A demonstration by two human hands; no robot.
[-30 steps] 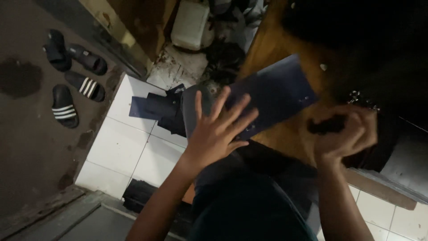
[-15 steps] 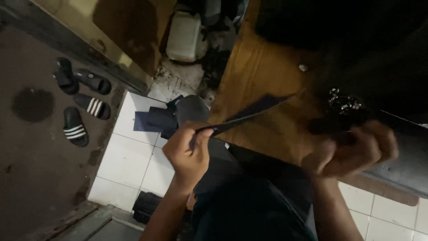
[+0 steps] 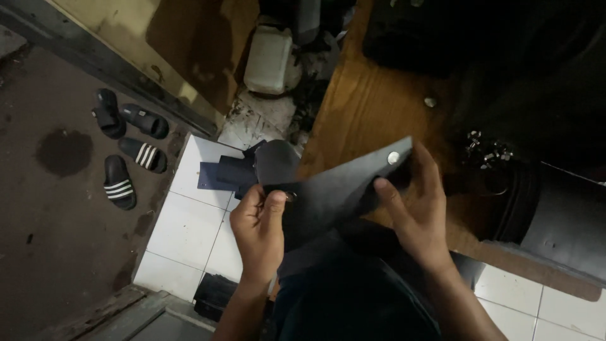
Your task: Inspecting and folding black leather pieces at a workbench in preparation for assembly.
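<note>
Dark sheet [image 3: 338, 192] slanting up-right

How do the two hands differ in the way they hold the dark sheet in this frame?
The left hand pinches the dark sheet at its lower left end, thumb and fingers closed beside a small metal ring; the right hand grips the upper right end, fingers spread looser near a round metal stud. The left hand sits lower, over the white floor tiles; the right is over the wooden table. Both are bare and grip the same sheet.

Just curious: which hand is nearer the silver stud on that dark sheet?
Right. The right hand holds the dark sheet just beside the silver stud; the left hand pinches the far end.
</note>
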